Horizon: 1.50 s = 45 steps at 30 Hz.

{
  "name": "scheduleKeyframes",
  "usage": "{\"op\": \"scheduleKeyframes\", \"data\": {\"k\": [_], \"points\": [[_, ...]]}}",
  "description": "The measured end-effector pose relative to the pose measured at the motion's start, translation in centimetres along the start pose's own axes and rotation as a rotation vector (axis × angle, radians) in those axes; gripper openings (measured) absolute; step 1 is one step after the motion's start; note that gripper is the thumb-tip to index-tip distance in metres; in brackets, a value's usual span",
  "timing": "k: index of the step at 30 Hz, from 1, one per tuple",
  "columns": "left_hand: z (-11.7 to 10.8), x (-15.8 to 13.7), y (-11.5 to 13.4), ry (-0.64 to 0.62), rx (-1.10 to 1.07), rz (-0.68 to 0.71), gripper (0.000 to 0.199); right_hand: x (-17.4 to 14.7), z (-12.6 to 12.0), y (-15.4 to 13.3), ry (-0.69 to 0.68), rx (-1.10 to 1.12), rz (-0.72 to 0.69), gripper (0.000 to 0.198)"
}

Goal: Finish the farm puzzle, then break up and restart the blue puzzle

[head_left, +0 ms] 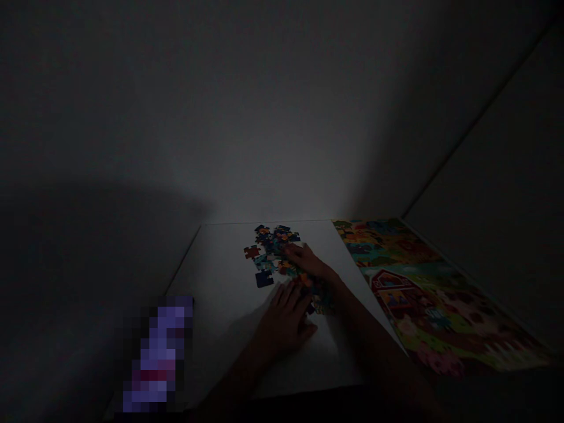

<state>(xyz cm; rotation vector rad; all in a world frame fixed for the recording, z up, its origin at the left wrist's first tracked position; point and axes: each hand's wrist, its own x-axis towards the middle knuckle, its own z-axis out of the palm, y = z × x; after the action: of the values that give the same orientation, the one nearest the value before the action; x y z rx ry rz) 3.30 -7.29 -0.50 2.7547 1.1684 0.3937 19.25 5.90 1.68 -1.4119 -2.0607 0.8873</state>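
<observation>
A loose heap of jigsaw puzzle pieces lies on a white table in dim light. My left hand rests at the near edge of the heap, fingers stretched out over the tabletop. Beyond it, my right hand reaches across the heap from the right, its fingertips among the pieces. I cannot make out whether those fingers pinch a piece. A dark blue piece and a reddish-brown piece lie at the heap's left side. Some pieces are partly hidden under my hands.
Two assembled-looking farm pictures lie along the right side: an upper picture and a nearer one with a red barn. A pixelated, lit purple object is at the lower left. A pale wall rises behind the table.
</observation>
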Motion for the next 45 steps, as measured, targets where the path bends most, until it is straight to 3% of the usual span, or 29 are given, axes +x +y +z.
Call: {"op": "scheduleKeyframes", "data": {"k": [1,3,6,10,15,18,21,24,27,33,37,40,42,45], "points": [[0.1,0.8,0.0,0.003,-0.021,0.014,0.064,-0.4,-0.7,0.0,0.002,0.110,-0.041,0.066],[0.6,2.5,0.2,0.023,-0.055,0.030,0.062,-1.8,-2.0,0.3,0.139,0.188,-0.023,0.067],[1.3,5.7,0.5,0.053,-0.097,0.045,0.055,-5.2,-2.4,1.2,0.414,-0.074,0.122,0.062],[0.9,10.7,-1.0,0.030,-0.126,0.043,0.047,-10.6,0.8,2.7,0.549,-0.469,0.376,0.067],[-1.6,13.4,-7.5,0.093,-0.047,-0.246,0.041,-12.8,3.5,2.7,0.370,-0.665,0.378,0.080],[-2.8,12.1,-10.9,0.073,0.004,-0.408,0.044,-11.1,2.5,1.9,0.316,-0.670,0.408,0.075],[-3.3,9.4,-11.7,0.063,0.046,-0.523,0.049,-8.5,1.2,1.6,0.288,-0.648,0.464,0.068],[-3.1,5.9,-10.0,0.098,0.098,-0.629,0.052,-5.7,0.4,1.8,0.296,-0.631,0.495,0.067],[-2.3,2.5,-6.9,0.108,0.166,-0.645,0.051,-2.8,0.2,1.8,0.294,-0.587,0.490,0.067],[0.0,-1.5,-1.6,0.168,0.111,-0.322,0.048,1.9,1.0,0.4,0.169,-0.421,0.289,0.060],[0.9,-0.5,0.2,0.141,0.018,-0.135,0.051,3.4,1.4,-1.6,0.016,-0.256,0.054,0.052],[1.4,1.9,1.3,0.103,-0.047,-0.078,0.053,2.9,0.4,-3.1,-0.123,-0.014,-0.147,0.056],[1.7,3.9,1.9,0.081,-0.097,-0.057,0.054,1.2,-0.5,-3.6,-0.083,0.065,-0.159,0.060],[2.1,7.5,2.2,0.082,-0.153,-0.059,0.051,-4.1,-0.5,-2.8,0.185,-0.129,0.026,0.058]]}}
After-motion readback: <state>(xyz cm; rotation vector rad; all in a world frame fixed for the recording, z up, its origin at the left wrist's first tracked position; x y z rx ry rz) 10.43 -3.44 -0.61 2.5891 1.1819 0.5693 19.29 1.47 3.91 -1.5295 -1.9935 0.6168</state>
